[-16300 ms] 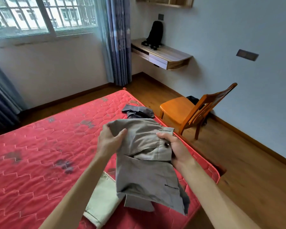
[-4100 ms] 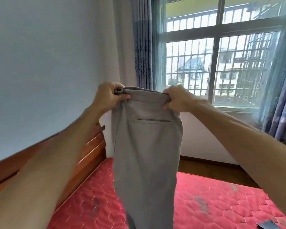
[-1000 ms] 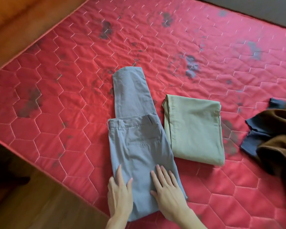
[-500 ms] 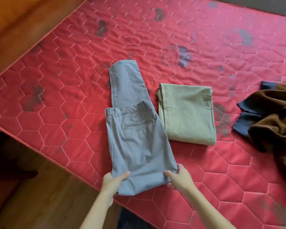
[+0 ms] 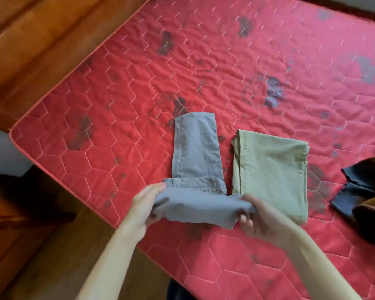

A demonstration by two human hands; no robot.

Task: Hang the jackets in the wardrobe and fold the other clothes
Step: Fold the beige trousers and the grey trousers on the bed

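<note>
Red hexagon-quilted mattress (image 5: 139, 126) beneath both hands, bearing the half-folded grey woven trousers (image 5: 195, 152): the leg end lies flat just beyond the hands and the near fold is raised between them. A folded pale green garment (image 5: 268, 169) lies just beyond the right hand, and a crumpled brown jacket with dark cuffs (image 5: 372, 191) well out to its right. The left hand (image 5: 145, 204) and right hand (image 5: 262, 217) each clasp one end of the raised fold; the cloth appears light, limp and not slippery, so it is best held at both fold corners and kept taut, lest the middle sag.
</note>
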